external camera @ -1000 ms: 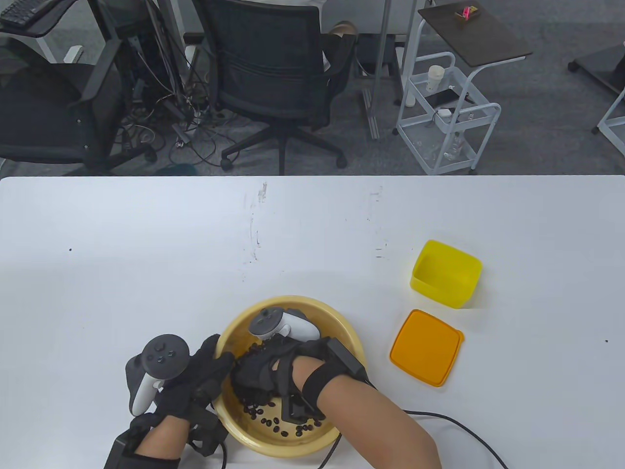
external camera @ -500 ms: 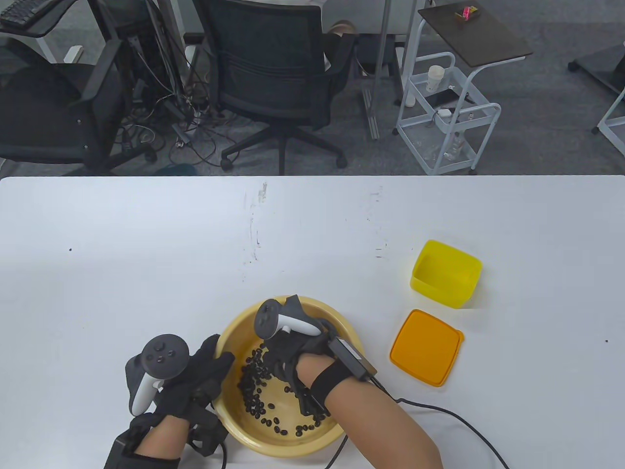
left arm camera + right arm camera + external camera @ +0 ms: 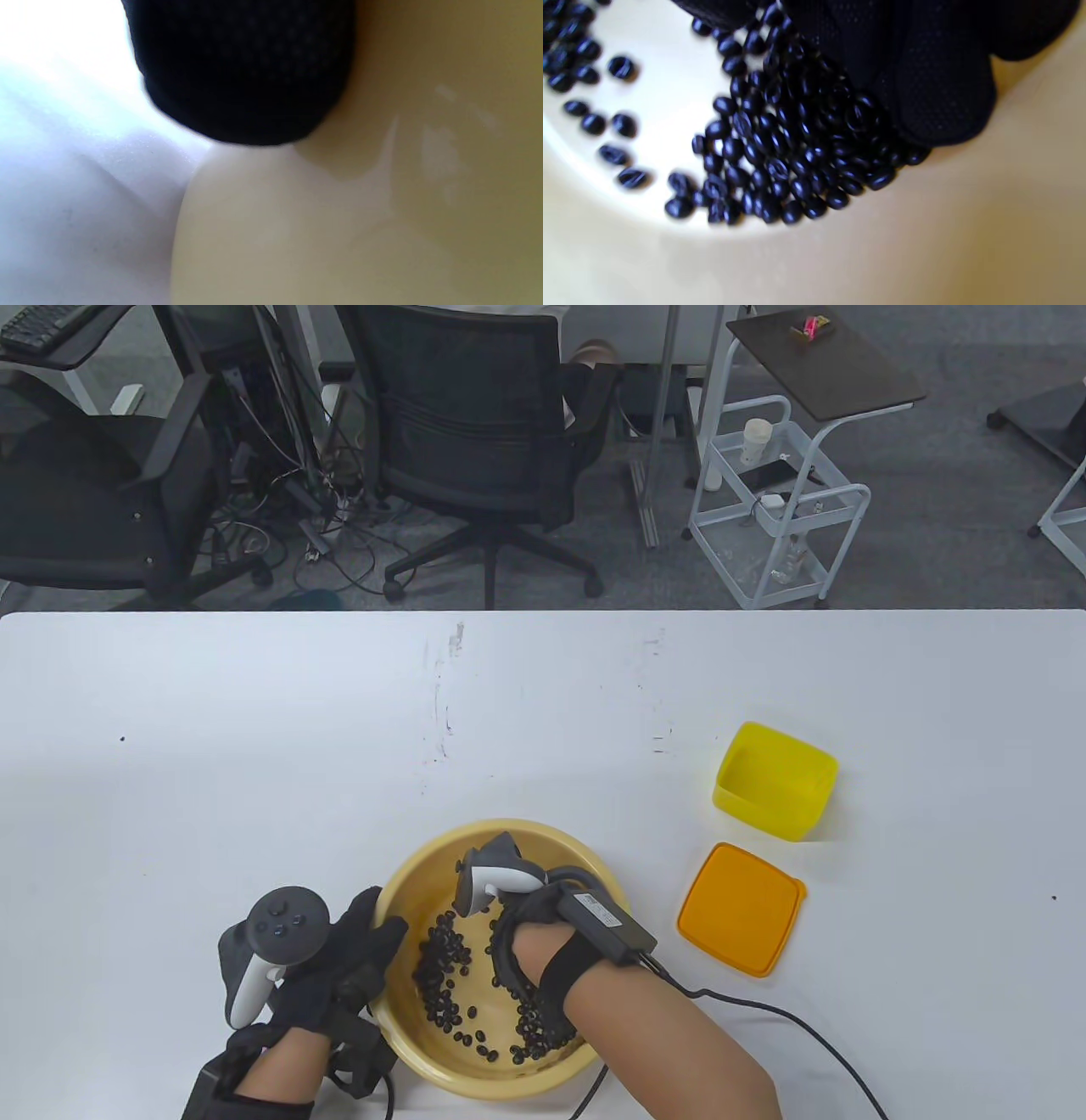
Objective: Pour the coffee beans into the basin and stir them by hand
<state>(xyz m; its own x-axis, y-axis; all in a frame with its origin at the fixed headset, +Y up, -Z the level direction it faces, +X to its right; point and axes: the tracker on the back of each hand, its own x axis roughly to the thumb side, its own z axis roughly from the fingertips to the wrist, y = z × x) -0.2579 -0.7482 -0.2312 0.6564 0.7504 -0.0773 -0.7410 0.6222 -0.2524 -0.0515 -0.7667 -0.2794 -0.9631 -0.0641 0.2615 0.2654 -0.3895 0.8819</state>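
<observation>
The right hand (image 3: 530, 937) has swept from the left side of the basin (image 3: 475, 1069) to its right side, fingers loose, gripping nothing. The coffee beans (image 3: 441, 971) now lie spread inside the basin, so stirring is going well. The left hand (image 3: 339, 967) still grips the basin's left rim.

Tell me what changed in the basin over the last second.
The right hand swept from the basin's left side to its right side, pushing coffee beans along and uncovering a loose pile on the left. The left hand stayed on the rim; the yellow container and orange lid did not move.
</observation>
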